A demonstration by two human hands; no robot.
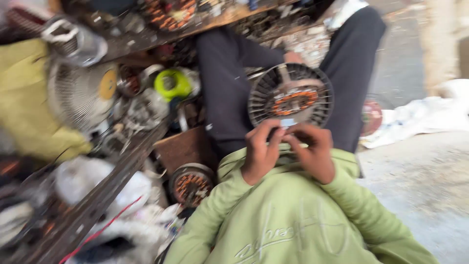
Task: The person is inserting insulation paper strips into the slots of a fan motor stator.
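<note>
Head view looks down over a light green sweatshirt [293, 220] to 2 bare hands raised together in front of the chest. Left hand [261, 154] and right hand [312, 156] both pinch the lower rim of a round fan motor [290, 95], a dark disc with radial fins and a ring of orange-brown copper windings at its centre. The fingers [273, 134] of both hands are curled and closed on that rim, with a small pale tab between them; blur hides the exact contact.

Judging by the metal core and windings, the motor is probably fairly heavy for its size and stiff, so it wants support under the body rather than at 1 edge. The thin fins look easy to bend and the winding wire easy to nick; the solid outer rim or the hub seems the safest hold.

Behind the motor sit legs in dark trousers [224, 88], seemingly the wearer's own.

No true container shows clearly. To the left, a cluttered bench [122, 166] carries a white fan grille [80, 95], a lime-green round part [172, 84] and other blurred parts. Another wound stator [191, 185] lies below it, near the left elbow. On the right is bare concrete floor [420, 186].
</note>
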